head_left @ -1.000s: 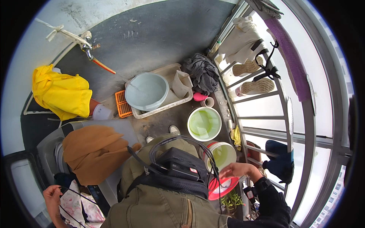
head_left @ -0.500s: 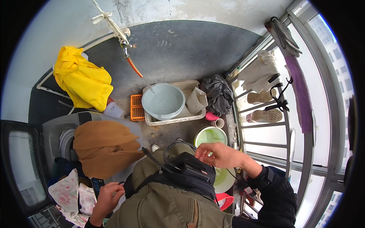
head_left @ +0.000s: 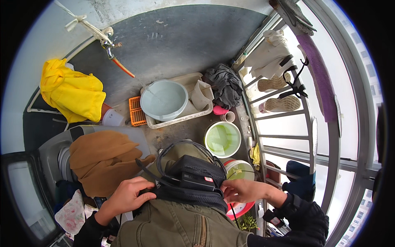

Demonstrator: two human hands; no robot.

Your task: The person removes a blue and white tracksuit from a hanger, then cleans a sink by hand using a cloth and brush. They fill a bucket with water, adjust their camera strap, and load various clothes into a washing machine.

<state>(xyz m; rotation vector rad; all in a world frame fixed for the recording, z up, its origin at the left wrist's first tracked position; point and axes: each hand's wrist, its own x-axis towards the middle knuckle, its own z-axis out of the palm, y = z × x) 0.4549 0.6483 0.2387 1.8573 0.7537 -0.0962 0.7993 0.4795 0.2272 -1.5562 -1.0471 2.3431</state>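
Seen from above, a person in an olive jacket [head_left: 160, 222] wears a black waist pack [head_left: 190, 195] at the front of the body; a black box [head_left: 196, 181] sits upright in it, black cable loops [head_left: 181, 143] arching beyond it. The left hand [head_left: 131, 195] lies at the pack's left end, fingers curled and thumb extended; its grip may be on the strap, but I cannot tell. The right hand [head_left: 246, 192] touches the pack's right edge, fingers bent toward the thumb; whether this grip pinches anything is hidden; a thin cable [head_left: 234, 212] hangs below it.

The likeliest trouble is snagging: the loops stand up loosely, so a passing wrist could hook one and tug a plug loose or tilt the box; should the strap slacken on one side, the pack could sag and the box slide out. Water makes that worse; a white bucket [head_left: 238, 138] holds greenish water, and another bucket [head_left: 251, 168] and a red basin [head_left: 247, 207] stand near the right hand. Farther off, water runs from an orange hose [head_left: 123, 68] into a pale blue basin [head_left: 166, 118]; left unwatched, it could overflow into the tray [head_left: 193, 108] beneath.
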